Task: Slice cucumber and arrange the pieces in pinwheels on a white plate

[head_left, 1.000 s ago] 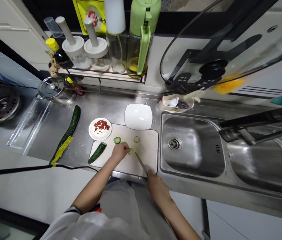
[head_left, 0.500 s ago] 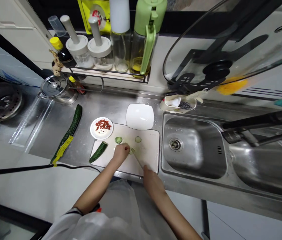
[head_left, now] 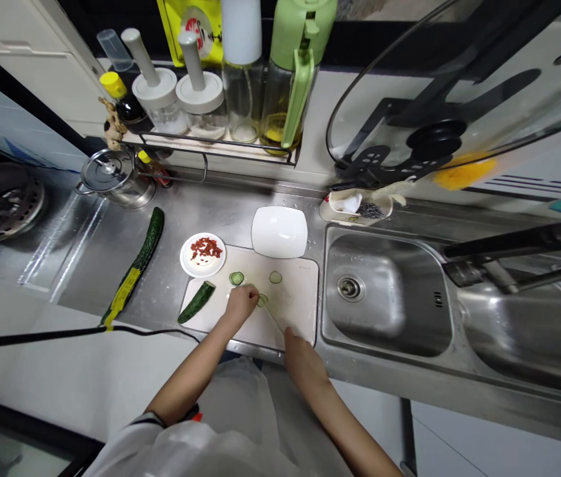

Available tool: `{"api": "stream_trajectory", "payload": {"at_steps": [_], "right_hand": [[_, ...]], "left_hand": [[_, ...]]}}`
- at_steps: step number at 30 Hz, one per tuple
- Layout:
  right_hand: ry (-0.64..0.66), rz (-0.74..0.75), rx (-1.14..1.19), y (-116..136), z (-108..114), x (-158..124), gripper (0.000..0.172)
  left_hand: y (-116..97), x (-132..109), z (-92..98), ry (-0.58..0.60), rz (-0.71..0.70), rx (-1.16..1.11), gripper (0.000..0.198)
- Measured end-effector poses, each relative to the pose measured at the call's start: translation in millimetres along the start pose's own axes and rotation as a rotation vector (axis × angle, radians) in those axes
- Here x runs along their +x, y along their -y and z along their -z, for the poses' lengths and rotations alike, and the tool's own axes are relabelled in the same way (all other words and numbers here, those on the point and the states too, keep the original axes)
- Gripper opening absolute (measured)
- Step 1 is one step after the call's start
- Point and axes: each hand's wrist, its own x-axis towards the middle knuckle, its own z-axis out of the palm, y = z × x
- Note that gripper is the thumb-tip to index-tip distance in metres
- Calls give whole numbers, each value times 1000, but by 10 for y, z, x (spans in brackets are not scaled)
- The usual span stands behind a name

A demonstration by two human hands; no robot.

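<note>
My left hand (head_left: 242, 302) is closed over the white cutting board (head_left: 295, 318), its fingertips pinched at the edge of a thin cucumber slice (head_left: 263, 301). In my right hand (head_left: 304, 361) is the handle of a knife (head_left: 275, 319), whose blade slants up-left to that same slice. Another cucumber slice (head_left: 275, 277) lies flat further back on the board. More sliced cucumber (head_left: 236, 278) rests just behind my left hand. A cut length of cucumber (head_left: 197, 303) lies at the board's left end.
Behind the board stand a plate of chopped red bits (head_left: 187, 263) and a white dish (head_left: 279, 232). A whole cucumber (head_left: 145, 255) with a yellow label lies left. The steel sink (head_left: 384, 285) adjoins the board on the right. A black cable (head_left: 151, 330) crosses the counter's front edge.
The view has shifted very slightly. Both hands, the knife and the cucumber pieces keep nearly the same places.
</note>
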Motion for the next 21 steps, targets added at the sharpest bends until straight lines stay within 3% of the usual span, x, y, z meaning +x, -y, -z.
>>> {"api": "stream_trajectory", "payload": {"at_steps": [11,15,21], "right_hand": [[40,-7,-26,29,78,-33,43],[96,-49,0,-34,42,-111,45],[79,-48,-17,-109,-40,-140,45]], "left_hand": [[-47,-17,55,11,-22,1,18],[-70,-33,67,18,-17,-3,16],[-43,-82,107,-8,-30,-27,15]]}}
